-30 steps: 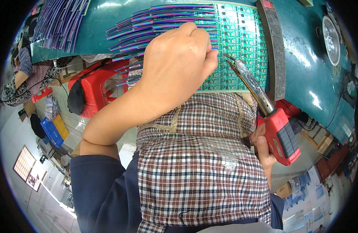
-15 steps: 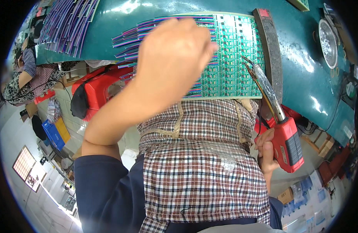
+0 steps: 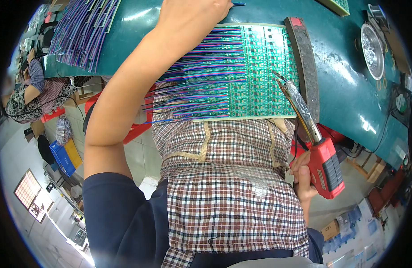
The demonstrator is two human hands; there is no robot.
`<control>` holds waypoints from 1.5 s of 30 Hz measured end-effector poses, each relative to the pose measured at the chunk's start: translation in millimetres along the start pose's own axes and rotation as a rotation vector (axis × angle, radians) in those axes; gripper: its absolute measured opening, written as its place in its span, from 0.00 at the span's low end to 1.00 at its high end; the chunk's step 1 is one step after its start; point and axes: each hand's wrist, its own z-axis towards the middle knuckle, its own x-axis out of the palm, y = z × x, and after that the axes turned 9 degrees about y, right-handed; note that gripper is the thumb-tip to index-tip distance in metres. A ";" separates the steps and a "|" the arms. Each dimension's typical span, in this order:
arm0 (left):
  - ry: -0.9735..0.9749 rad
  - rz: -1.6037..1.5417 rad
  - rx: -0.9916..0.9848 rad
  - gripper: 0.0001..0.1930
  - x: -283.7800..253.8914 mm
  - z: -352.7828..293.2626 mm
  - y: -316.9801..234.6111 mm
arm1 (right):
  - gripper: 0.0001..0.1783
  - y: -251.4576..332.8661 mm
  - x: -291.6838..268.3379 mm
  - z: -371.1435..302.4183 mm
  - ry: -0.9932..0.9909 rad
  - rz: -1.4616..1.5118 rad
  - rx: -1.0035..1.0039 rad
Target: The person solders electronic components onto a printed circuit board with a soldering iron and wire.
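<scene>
My left hand [image 3: 194, 15] is closed at the far edge of the view, beyond the board panel. The coloured ends of a few thin wires [image 3: 238, 4] stick out past its fingertips; the rest of them is hidden. Below my left forearm lies a green circuit board panel [image 3: 264, 67], with rows of blue, purple and red wires [image 3: 210, 73] running off its left side. At the lower right, my right hand [image 3: 305, 181] grips a soldering gun [image 3: 329, 172] with a red and black handle. Its metal tip points up over the panel's right part, near the surface.
A dark metal bar [image 3: 305, 67] lies along the panel's right edge on the green table [image 3: 340, 58]. A second wired panel [image 3: 87, 33] is at the far left, a metal bowl [image 3: 372, 51] at the right. Another person [image 3: 31, 89] sits to the left, and a red stool [image 3: 141, 127] stands below.
My left hand has moved away from over the panel to beyond its far edge, uncovering the rows of wires. My right hand with the soldering gun has hardly moved.
</scene>
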 end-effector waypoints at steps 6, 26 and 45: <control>-0.103 -0.161 0.002 0.07 -19.2 1.6 0.7 | 0.09 2.1 -0.7 1.8 -0.001 0.016 0.010; 0.549 -0.777 -0.593 0.07 -99.3 5.0 -68.9 | 0.10 8.6 -2.7 3.4 -0.009 0.035 -0.001; 0.201 -0.511 -0.348 0.10 -32.1 -73.2 -97.5 | 0.19 2.9 -3.7 -9.5 0.018 -0.069 0.164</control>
